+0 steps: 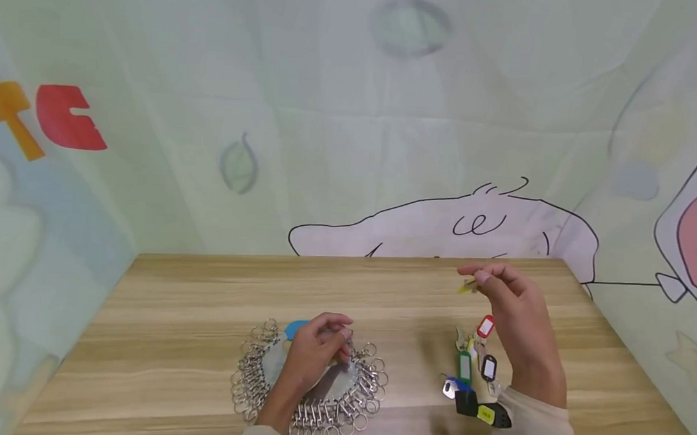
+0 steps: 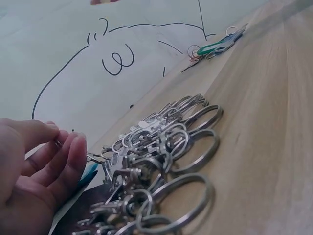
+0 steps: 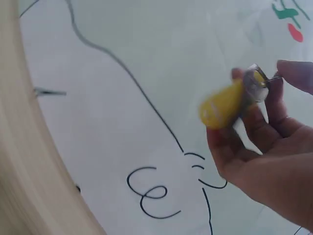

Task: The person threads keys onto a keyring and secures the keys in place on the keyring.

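Observation:
My right hand point(image 1: 515, 306) is raised above the table's right side and pinches a yellow key tag point(image 3: 222, 107) by its metal ring point(image 3: 257, 83). The tag is blurred. My left hand point(image 1: 315, 351) is over a round, pale disc point(image 1: 274, 362) edged with several metal snap hooks with split rings point(image 1: 312, 427). In the left wrist view, the thumb and fingertips of that hand point(image 2: 44, 171) pinch a small metal piece, mostly hidden by the fingers. A blue piece point(image 1: 294, 329) shows at the disc's far edge.
Right of the disc lie keys with coloured tags: a red tag point(image 1: 485, 326), a green tag point(image 1: 464, 367), a black tag point(image 1: 489, 368) and a black-and-yellow one point(image 1: 493, 414). The wooden table point(image 1: 178, 314) meets a printed cloth backdrop point(image 1: 328, 146) at its back edge.

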Motion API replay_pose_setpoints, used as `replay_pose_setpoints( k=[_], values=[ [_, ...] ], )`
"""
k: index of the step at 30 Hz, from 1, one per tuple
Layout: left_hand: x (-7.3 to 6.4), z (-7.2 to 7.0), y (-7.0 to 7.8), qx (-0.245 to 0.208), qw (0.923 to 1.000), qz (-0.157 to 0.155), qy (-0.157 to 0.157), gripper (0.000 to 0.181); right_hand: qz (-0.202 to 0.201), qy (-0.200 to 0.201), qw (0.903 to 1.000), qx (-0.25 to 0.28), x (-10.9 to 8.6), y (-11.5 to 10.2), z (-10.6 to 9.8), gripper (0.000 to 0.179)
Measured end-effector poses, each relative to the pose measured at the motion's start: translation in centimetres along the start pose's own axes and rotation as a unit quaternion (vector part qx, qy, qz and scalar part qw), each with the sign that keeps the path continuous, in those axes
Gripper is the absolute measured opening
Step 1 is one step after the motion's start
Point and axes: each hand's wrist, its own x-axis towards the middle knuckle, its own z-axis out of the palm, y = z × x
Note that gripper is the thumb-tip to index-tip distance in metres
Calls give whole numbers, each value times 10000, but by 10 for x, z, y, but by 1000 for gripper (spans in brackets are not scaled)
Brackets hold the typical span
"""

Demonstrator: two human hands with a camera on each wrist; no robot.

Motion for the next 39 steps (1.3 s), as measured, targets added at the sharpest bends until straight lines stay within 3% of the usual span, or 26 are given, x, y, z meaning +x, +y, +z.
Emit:
replay_pose_setpoints(
  k=[4,9,13,19,30,34,39],
  values=[
    [0,0,0,-321,9993,-179,65,28,-381,-291,9880,1468,1,-4,-1,17],
    [1,-1,1,-361,9989,-268,147,28,-452,-267,9772,2055,0,-11,1,16],
    [1,-2,-1,-415,9990,-140,-6,30,-328,-324,9809,1889,0,-14,4,17],
    [3,-4,-4,-105,9994,273,-210,36,-51,-407,9869,1563,1,-12,10,18],
    [4,2,-6,586,9968,403,352,35,26,-470,9925,1131,1,-10,14,18],
    [5,1,-6,358,9980,258,444,35,85,-536,9954,791,0,-10,17,18],
    [4,0,-5,-307,9991,44,292,35,165,-687,9969,348,0,-7,22,21]
  ],
)
